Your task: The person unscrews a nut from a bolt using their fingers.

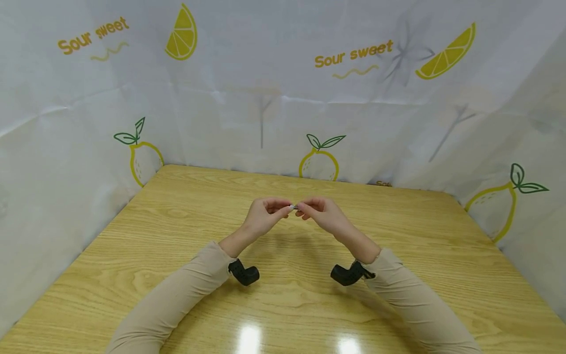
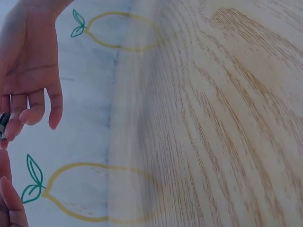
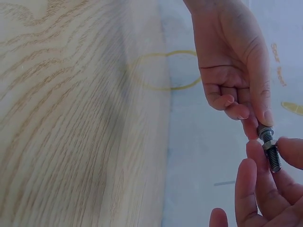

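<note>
Above the table, both hands meet at a small metal bolt (image 1: 295, 207) with a nut (image 3: 270, 144) around its shank. My left hand (image 1: 264, 215) pinches the bolt's head end between thumb and fingers. From the other side, my right hand (image 1: 322, 214) has thumb and fingertips at the nut and lower shank. The dark threaded end (image 3: 274, 163) shows between the right fingers in the right wrist view. Only part of the bolt (image 2: 3, 120) appears at the left wrist view's edge, where the left hand is mostly cut off.
A wood-grain table (image 1: 292, 305) spreads below the hands. Behind and beside it hangs a white sheet (image 1: 234, 132) printed with lemons and lettering. Black curved mounts (image 1: 244, 274) sit at both wrists, over beige sleeves (image 1: 177, 305).
</note>
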A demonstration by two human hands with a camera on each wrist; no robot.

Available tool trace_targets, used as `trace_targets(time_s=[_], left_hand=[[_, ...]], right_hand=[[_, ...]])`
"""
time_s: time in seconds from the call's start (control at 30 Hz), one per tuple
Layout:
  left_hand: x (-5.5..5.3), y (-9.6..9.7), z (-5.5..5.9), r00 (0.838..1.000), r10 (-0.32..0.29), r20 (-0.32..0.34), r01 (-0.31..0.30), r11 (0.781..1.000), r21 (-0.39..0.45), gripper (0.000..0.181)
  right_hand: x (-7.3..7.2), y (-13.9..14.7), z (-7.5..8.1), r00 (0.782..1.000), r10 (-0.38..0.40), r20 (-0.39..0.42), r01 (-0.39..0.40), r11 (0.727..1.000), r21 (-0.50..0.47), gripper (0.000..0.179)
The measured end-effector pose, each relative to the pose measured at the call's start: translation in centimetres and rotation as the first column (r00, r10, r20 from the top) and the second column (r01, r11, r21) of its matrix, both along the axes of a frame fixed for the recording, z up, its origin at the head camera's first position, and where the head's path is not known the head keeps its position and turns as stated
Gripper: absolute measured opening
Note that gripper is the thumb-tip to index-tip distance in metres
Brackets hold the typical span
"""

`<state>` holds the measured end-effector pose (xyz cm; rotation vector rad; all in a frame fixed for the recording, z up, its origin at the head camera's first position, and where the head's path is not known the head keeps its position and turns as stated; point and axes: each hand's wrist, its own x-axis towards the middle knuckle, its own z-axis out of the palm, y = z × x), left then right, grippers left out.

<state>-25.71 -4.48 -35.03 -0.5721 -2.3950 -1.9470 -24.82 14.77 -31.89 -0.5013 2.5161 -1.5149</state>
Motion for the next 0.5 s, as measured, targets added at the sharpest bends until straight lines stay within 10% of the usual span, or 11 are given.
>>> trace_targets(time_s=[0.5], left_hand=[[0.04,0.01,0.05,1.0,0.001,0.0,-0.001,1.0,0.0,0.025]], right_hand=[[-0.18,-0.03,-0.19,1.0,0.003,-0.005,-0.002,1.0,0.031,0.037]])
